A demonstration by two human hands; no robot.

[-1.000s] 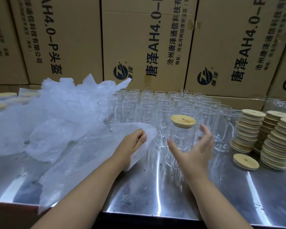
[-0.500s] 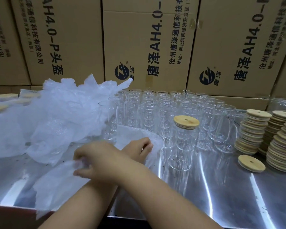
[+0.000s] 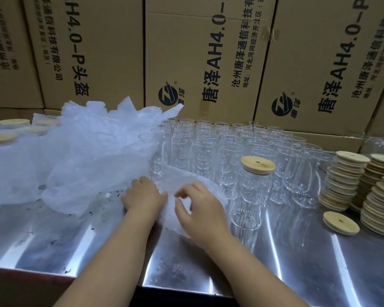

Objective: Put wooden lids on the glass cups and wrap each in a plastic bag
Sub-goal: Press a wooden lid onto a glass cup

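A glass cup [image 3: 249,202] with a wooden lid [image 3: 258,165] on it stands on the steel table [image 3: 302,262], in front of several rows of bare glass cups [image 3: 220,142]. Just left of it a bubble plastic bag [image 3: 172,220] lies flat on the table. My left hand [image 3: 144,193] grips the bag's left edge with its fingers curled over it. My right hand [image 3: 200,209] pinches the bag from the right between thumb and curled fingers. Neither hand touches the lidded cup.
A big heap of loose plastic bags [image 3: 87,151] fills the left of the table. Lidded, bagged cups [image 3: 2,136] stand at the far left. Stacks of wooden lids [image 3: 344,180] and one loose lid [image 3: 341,223] sit at the right. Cardboard boxes [image 3: 204,58] wall off the back.
My right hand left the lidded cup, crossed over my left arm to the bag, then came back to the bag's right side. My left hand shifted left along the bag.
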